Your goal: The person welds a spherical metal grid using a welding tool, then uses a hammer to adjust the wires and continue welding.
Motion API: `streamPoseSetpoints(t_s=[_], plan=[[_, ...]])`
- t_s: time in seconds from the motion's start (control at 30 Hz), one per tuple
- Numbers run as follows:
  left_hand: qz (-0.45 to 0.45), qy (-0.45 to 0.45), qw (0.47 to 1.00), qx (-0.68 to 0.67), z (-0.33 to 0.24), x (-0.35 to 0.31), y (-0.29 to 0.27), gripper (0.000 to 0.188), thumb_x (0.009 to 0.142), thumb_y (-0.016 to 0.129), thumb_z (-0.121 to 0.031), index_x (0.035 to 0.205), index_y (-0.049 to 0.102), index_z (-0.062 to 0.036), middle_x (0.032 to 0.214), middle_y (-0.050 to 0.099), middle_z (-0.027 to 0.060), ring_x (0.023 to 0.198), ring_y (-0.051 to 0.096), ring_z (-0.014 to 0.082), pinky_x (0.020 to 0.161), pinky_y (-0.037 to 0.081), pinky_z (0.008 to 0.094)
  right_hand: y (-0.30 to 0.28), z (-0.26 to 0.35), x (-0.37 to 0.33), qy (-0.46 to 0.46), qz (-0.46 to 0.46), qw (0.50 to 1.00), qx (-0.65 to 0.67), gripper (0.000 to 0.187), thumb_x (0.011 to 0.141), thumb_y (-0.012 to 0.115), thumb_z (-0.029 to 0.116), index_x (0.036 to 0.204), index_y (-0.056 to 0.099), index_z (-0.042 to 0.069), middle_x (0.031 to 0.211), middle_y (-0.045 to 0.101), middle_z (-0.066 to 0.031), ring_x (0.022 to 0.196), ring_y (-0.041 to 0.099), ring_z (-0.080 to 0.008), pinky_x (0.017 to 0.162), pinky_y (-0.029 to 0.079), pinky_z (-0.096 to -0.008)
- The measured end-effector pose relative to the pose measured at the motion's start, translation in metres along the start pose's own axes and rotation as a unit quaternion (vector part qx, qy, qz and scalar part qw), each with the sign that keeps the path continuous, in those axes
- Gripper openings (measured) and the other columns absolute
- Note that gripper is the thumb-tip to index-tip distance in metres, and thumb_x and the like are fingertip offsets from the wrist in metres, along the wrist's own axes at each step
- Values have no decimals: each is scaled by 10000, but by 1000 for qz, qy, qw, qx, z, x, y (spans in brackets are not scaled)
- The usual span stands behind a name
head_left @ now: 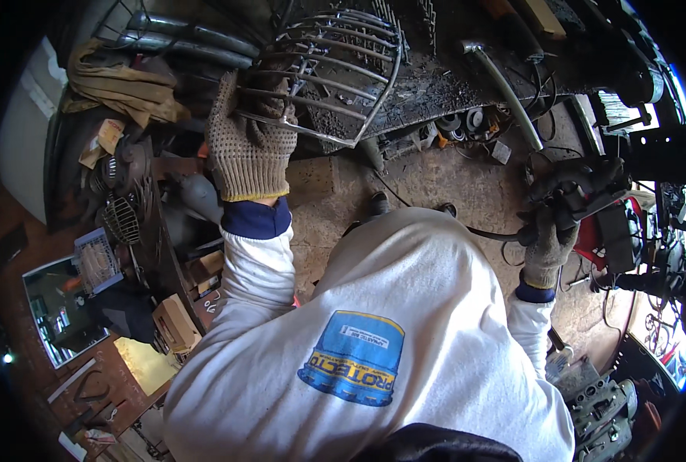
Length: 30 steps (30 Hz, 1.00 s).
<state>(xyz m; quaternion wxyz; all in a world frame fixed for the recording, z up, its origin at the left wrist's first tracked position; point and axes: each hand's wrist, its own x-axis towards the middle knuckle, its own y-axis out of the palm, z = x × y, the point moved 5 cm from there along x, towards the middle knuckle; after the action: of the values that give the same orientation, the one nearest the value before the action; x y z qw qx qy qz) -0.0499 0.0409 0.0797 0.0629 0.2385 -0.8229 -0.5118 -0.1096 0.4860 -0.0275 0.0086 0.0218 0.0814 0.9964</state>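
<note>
My left hand (249, 150), in a dotted knit work glove, is closed round the lower left edge of a metal rod grille (341, 71). The grille is a curved frame of bent bars, tilted over the dark workbench (443, 85). Off to the right, my right hand (549, 245), gloved too, is wrapped round a dark tool (578, 185) with a black cord (493, 234) running from its near end. Shadow and clutter hide the tool's exact kind. It is well apart from the grille.
Metal tubes (192, 38) and a tan cloth (123, 81) lie at the far left. A bent pipe (508, 92) hangs over the bench's front edge. A mirror-like panel (59, 312) and a cardboard box (176, 323) are at the left. Machine parts (601, 416) stand at the lower right.
</note>
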Motion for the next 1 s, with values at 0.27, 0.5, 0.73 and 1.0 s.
streamPoseSetpoints(t_s=[0.27, 0.5, 0.73, 1.0], plan=[[-59, 45, 997, 38, 11, -12, 4, 235, 988, 517, -180, 1102, 647, -21, 1008, 707, 171, 854, 709, 283, 697, 606, 409, -23, -4, 11, 7, 7, 1000, 15, 366, 886, 653, 47, 1231, 533, 31, 1024, 624, -96, 785, 657, -174, 672, 637, -376], [-33, 65, 997, 3, 23, -16, 17, 202, 962, 559, -124, 1095, 637, 6, 1050, 693, 171, 951, 692, 288, 798, 599, 439, -25, 3, 18, 4, -4, 1000, 25, 365, 883, 635, 30, 1232, 526, 29, 1003, 629, -98, 772, 661, -174, 661, 634, -367], [41, 23, 999, -4, 35, -20, 27, 224, 972, 551, -131, 1122, 628, 16, 1105, 680, 196, 1001, 682, 314, 872, 587, 451, -14, 9, 16, -23, 38, 997, -70, 400, 889, 670, 118, 1247, 531, 6, 984, 684, -103, 664, 686, -167, 552, 559, -270], [87, 23, 996, 1, 57, -4, 4, 330, 1007, 498, -200, 1265, 577, -10, 1250, 625, 195, 1115, 639, 329, 943, 555, 478, -7, -10, 3, 0, 187, 982, -37, 469, 898, 722, 199, 1274, 522, 2, 1038, 654, -81, 928, 642, -143, 794, 530, -295]])
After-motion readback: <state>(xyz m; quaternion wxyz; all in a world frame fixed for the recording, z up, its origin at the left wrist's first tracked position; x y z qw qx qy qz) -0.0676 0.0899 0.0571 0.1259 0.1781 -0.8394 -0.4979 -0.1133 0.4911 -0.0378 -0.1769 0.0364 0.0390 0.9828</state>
